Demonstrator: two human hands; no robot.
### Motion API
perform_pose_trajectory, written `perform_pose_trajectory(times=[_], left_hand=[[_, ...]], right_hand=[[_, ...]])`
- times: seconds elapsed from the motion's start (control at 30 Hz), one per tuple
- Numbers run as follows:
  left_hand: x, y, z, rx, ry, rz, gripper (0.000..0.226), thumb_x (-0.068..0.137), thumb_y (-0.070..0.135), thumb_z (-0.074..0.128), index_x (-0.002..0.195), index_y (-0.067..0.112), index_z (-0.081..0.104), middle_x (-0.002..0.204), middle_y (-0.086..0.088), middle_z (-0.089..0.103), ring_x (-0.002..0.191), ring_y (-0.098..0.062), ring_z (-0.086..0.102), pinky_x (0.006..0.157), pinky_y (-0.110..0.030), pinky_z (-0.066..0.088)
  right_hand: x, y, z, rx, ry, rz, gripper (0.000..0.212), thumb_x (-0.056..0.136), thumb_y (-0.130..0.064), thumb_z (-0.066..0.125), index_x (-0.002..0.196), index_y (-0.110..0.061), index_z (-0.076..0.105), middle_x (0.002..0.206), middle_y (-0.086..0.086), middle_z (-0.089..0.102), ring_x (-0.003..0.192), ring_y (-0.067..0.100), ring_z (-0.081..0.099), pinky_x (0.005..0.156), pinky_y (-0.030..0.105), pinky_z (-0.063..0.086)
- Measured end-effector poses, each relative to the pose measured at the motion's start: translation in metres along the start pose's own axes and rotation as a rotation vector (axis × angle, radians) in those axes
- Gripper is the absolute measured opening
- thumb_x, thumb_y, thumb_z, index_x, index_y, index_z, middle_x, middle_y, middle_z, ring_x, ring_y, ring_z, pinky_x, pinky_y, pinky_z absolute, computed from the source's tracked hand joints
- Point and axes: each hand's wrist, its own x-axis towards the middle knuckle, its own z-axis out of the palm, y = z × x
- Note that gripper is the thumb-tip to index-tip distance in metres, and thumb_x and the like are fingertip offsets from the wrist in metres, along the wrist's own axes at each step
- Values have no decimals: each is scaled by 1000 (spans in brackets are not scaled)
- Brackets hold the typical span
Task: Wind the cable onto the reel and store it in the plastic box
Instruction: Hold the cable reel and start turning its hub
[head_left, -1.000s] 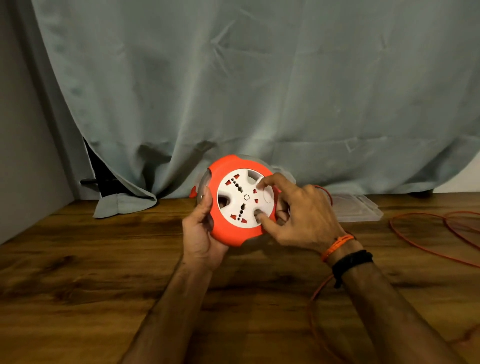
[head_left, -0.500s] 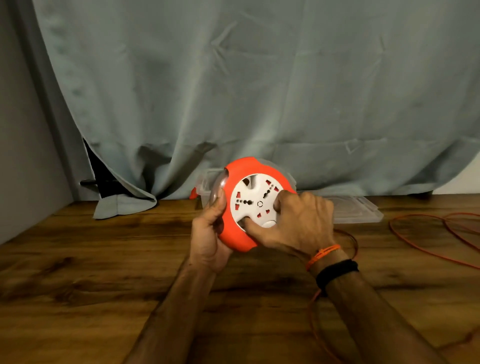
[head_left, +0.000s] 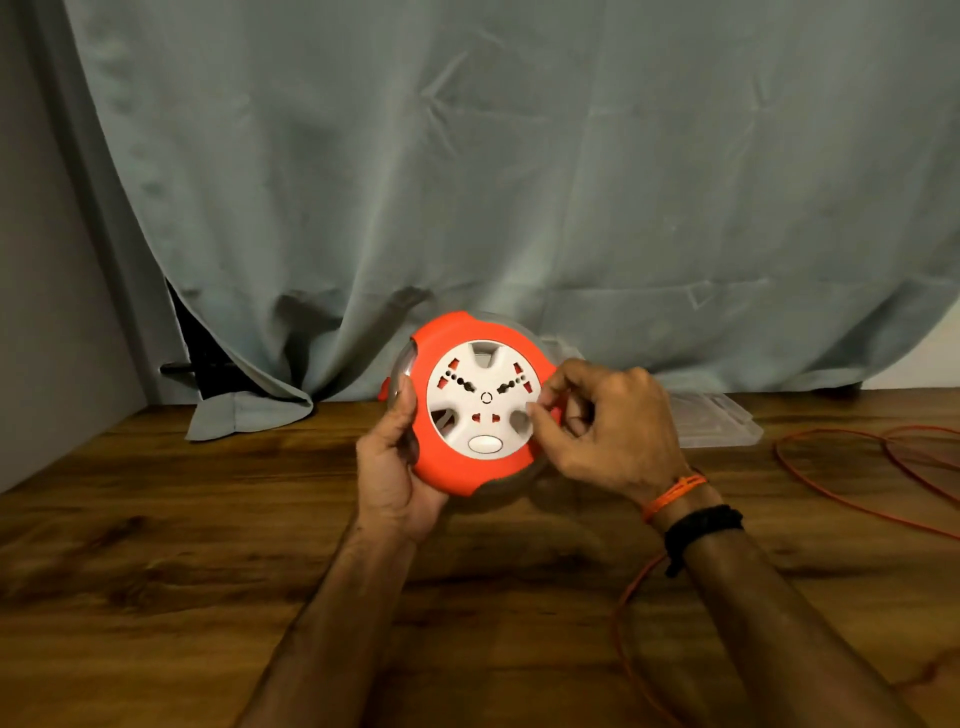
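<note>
An orange cable reel (head_left: 457, 467) with a white socket disc (head_left: 480, 400) is held upright above the wooden table (head_left: 182, 545). My left hand (head_left: 397, 467) grips its left rim from below. My right hand (head_left: 602, 431) has curled fingers at the disc's right edge, thumb and fingertip touching the white face. The thin orange cable (head_left: 831, 493) lies loose on the table to the right and runs under my right forearm. A clear plastic box (head_left: 711, 421) sits behind my right hand, partly hidden.
A grey-green curtain (head_left: 519, 182) hangs along the table's back edge, its hem resting on the wood at the left. A grey wall (head_left: 47, 312) borders the left side. Cable loops (head_left: 914, 447) spread at the far right.
The white disc has turned clockwise; its oval button now sits at the bottom. My right hand has shifted from the disc's lower face to its right edge.
</note>
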Motion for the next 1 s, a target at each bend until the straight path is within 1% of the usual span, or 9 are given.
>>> perform_pose_trajectory(times=[0.13, 0.27, 0.37, 0.5, 0.57, 0.63, 0.73, 0.87, 1.0], left_hand=[[0, 4, -2, 5, 30, 10, 65, 82, 37, 59, 138, 4, 53, 130, -21, 63, 119, -39, 61, 89, -59, 52], [-3, 5, -2, 3, 17, 35, 87, 65, 37, 78, 141, 6, 51, 134, -20, 61, 122, -39, 59, 91, -62, 51], [0, 7, -4, -15, 28, 25, 75, 74, 37, 68, 141, 8, 51, 130, -17, 65, 119, -36, 62, 84, -58, 55], [5, 8, -11, -34, 13, 40, 62, 84, 37, 57, 140, 9, 53, 130, -17, 65, 118, -35, 63, 87, -61, 53], [6, 8, -11, -30, 23, 62, 52, 87, 36, 55, 132, 10, 61, 124, -15, 68, 111, -33, 67, 82, -58, 56], [8, 9, -13, -32, 19, 76, 40, 91, 36, 52, 114, 9, 73, 114, -13, 73, 103, -31, 71, 79, -58, 56], [7, 9, -15, -37, 0, 86, 42, 97, 37, 47, 93, 13, 81, 107, -11, 76, 99, -29, 73, 81, -59, 55], [4, 8, -13, -36, -25, 78, 44, 96, 38, 47, 87, 14, 82, 103, -10, 77, 95, -28, 74, 80, -58, 55], [5, 10, -13, -35, -30, 91, 43, 96, 38, 47, 90, 14, 81, 107, -10, 76, 100, -30, 72, 82, -60, 53]], right_hand=[[6, 15, -10, 120, -21, 77, 18, 70, -25, 74, 86, -25, 64, 46, -9, 53, 44, 8, 53, 54, 25, 48], [7, 27, -13, 167, -120, 127, 26, 70, -22, 76, 94, -27, 67, 63, -10, 64, 47, 10, 55, 53, 26, 48], [7, 33, -16, 140, -219, 187, 30, 70, -21, 79, 98, -29, 69, 79, -14, 67, 55, 11, 60, 59, 28, 54], [4, 40, -18, 57, -338, 228, 39, 69, -30, 82, 106, -31, 69, 96, -17, 68, 61, 2, 61, 70, 26, 54], [3, 42, -16, 41, -348, 240, 35, 71, -30, 81, 104, -31, 69, 93, -16, 69, 61, 1, 61, 70, 23, 52], [3, 45, -13, 45, -361, 284, 24, 74, -28, 80, 97, -30, 71, 83, -16, 70, 62, 1, 62, 69, 24, 53], [3, 49, -10, 92, -397, 369, 9, 75, -20, 79, 80, -24, 72, 68, -9, 70, 66, 5, 66, 73, 28, 57], [3, 48, -9, 121, -467, 441, 11, 75, -13, 73, 75, -20, 65, 74, -4, 71, 72, 11, 67, 72, 28, 55], [2, 53, -7, 93, -561, 488, 12, 76, -14, 72, 83, -19, 63, 74, 2, 74, 78, 15, 70, 85, 40, 54]])
